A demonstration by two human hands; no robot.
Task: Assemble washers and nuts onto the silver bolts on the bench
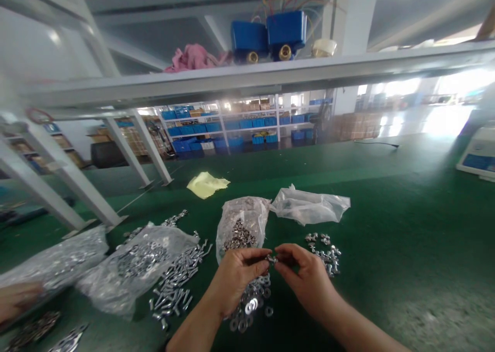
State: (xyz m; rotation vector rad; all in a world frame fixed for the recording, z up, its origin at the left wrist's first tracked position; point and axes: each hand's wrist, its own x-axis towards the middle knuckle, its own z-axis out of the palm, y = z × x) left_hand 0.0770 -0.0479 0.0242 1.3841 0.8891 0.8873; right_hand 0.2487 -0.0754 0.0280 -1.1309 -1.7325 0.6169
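My left hand (240, 273) and my right hand (308, 279) meet fingertip to fingertip above the green bench. Between their pinched thumbs and forefingers is a small shiny bolt (271, 259), probably with a washer or nut on it, though the fingers hide much of it. Flat washers (252, 304) lie loose beneath my left hand. Just beyond, an open plastic bag (247, 207) holds many small nuts (240, 234). A little group of bolt assemblies (328, 259) lies right of my right hand. Loose bolts (178, 280) are spread to the left.
More clear bags of hardware (145, 254) lie left, where another person's hand (19, 300) reaches in. A flattened plastic bag (311, 205) and yellow paper (208, 184) lie farther back. Metal legs (58, 177) stand at left; a shelf (247, 76) crosses overhead carrying blue valve actuators (286, 30).
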